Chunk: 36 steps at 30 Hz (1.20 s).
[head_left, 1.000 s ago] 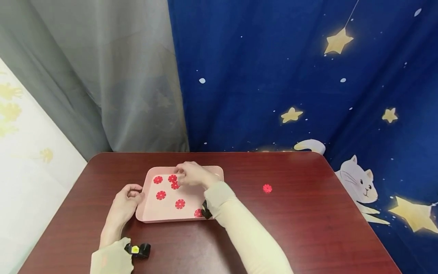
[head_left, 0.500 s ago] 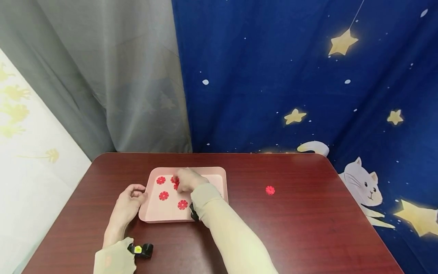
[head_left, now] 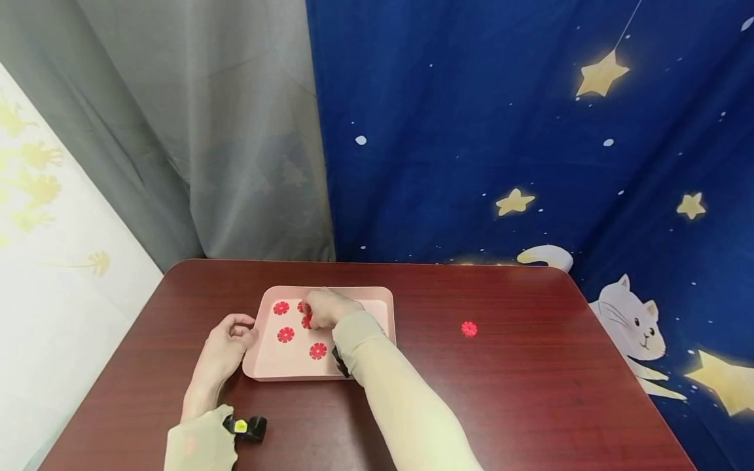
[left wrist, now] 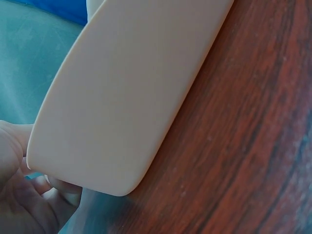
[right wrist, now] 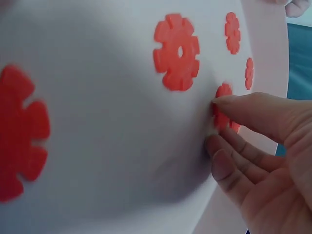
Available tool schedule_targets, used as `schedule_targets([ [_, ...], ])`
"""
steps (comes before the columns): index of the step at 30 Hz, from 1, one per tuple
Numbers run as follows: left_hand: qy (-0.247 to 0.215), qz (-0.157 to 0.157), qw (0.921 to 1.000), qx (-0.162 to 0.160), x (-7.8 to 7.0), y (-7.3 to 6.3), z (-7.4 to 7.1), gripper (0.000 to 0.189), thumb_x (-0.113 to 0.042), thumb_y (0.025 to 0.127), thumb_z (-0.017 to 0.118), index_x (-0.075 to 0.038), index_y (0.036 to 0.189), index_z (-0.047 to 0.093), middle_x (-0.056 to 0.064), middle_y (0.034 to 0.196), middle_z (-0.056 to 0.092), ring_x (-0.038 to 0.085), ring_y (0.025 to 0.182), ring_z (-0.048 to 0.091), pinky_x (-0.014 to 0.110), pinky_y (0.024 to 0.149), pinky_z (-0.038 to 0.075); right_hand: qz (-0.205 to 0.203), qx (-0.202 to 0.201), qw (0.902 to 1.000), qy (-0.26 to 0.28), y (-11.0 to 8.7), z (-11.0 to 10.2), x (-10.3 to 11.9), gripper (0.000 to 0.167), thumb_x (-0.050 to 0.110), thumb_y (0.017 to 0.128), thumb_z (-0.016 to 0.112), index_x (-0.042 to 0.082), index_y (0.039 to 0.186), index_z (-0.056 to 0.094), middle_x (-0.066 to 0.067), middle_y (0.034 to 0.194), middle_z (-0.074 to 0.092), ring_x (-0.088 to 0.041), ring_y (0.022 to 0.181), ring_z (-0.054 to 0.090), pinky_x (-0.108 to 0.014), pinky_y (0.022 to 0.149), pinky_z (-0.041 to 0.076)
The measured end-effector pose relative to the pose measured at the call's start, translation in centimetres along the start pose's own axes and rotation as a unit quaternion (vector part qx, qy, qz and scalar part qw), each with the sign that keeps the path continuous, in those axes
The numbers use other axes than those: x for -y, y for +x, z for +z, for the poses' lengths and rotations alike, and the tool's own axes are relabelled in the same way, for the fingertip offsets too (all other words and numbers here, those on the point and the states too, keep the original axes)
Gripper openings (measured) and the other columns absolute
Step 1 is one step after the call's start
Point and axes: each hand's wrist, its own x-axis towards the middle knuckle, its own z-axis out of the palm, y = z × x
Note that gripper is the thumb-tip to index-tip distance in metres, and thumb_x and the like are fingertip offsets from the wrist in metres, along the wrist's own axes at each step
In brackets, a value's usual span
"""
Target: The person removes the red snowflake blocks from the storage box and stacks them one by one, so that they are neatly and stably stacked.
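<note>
A shallow pink tray (head_left: 265, 367) lies on the table with several red notched plastic discs in it. In the head view my left hand (head_left: 222, 350) grips the tray's left rim; the left wrist view shows thumb and fingers around a corner of the tray wall (left wrist: 122, 102). Reaching into the tray, my right hand (head_left: 328, 307) has its thumb and fingers at the edges of a red disc (right wrist: 222, 117), pinching it near another disc it overlaps. Separate discs lie nearby: one disc (head_left: 285, 335) at the left, another disc (head_left: 318, 351) nearer the front.
On the dark red wooden table (head_left: 530, 392) a single red disc (head_left: 468, 329) lies to the right of the tray. Behind the table hang a grey curtain (head_left: 253, 163) and a blue star-patterned curtain (head_left: 412, 183). My right forearm (head_left: 406, 399) covers the tray's front right part.
My right hand has come down onto the disc in the tray and closed thumb and fingers at it. My left hand keeps its grip on the rim. The head view has shifted slightly.
</note>
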Motion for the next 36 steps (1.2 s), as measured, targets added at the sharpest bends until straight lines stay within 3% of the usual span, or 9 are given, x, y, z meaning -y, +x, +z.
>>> schedule_targets([
  [20,-0.008,-0.006,0.9999,0.004,-0.1,0.1,0.3,0.033,-0.019,0.097,0.060,-0.005,0.125,0.051,0.012,0.095,0.057,0.021,0.077,0.053,0.029,0.063,0.044,0.015,-0.002,0.9989,0.044,-0.7,-0.4,-0.8,0.017,0.022,0.081,0.079,0.019,0.074,0.064,0.004,0.076,0.057,-0.012,0.078,0.049,-0.022,0.061,0.040],
  [27,-0.002,-0.010,0.9999,0.003,-0.1,0.1,0.2,0.033,-0.020,0.097,0.060,-0.005,0.125,0.051,0.011,0.094,0.057,0.021,0.078,0.054,0.030,0.064,0.043,0.017,0.002,0.9962,0.085,-1.0,-0.4,-1.5,0.013,0.014,0.082,0.075,0.018,0.073,0.065,0.004,0.074,0.057,-0.010,0.074,0.050,-0.022,0.056,0.041],
  [32,-0.004,-0.009,0.9999,0.004,0.0,0.1,0.1,0.033,-0.021,0.097,0.060,-0.005,0.125,0.051,0.012,0.095,0.057,0.021,0.078,0.053,0.030,0.064,0.043,0.003,0.008,0.9942,0.107,-0.9,-0.1,-1.6,0.006,0.018,0.084,0.074,0.018,0.085,0.068,0.005,0.070,0.057,-0.009,0.064,0.051,-0.021,0.056,0.040],
  [36,-0.003,-0.010,0.9999,0.003,0.1,0.1,0.1,0.033,-0.020,0.097,0.060,-0.005,0.125,0.050,0.012,0.095,0.057,0.022,0.078,0.053,0.030,0.064,0.043,-0.020,0.023,0.9952,0.093,-0.8,0.1,-1.3,0.021,0.024,0.083,0.078,0.017,0.097,0.064,0.004,0.077,0.053,-0.010,0.069,0.049,-0.021,0.062,0.038],
])
